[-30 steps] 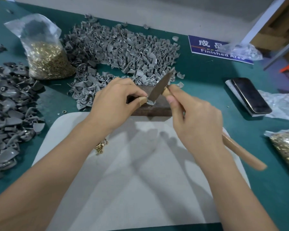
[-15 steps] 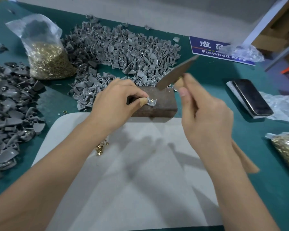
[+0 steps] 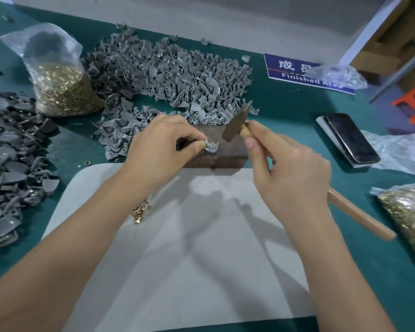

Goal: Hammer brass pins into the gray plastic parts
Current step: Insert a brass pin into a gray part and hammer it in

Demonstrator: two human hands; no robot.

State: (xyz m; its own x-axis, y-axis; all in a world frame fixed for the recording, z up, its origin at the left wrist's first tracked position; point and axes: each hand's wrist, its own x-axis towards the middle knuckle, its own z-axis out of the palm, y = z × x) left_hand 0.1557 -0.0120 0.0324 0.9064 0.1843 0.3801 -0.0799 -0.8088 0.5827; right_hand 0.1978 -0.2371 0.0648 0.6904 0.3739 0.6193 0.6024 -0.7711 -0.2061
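Your L hand (image 3: 162,149) pinches a gray plastic part (image 3: 211,147) w/ brass pin on the metal block (image 3: 222,153). Your R hand (image 3: 289,167) grips the hammer (image 3: 237,122), head raised just above block, right of part.

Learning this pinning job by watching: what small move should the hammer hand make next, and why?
Probably a short tap down: the right hand holds the hammer raised just above the gray part, which the left hand pinches on the metal block.
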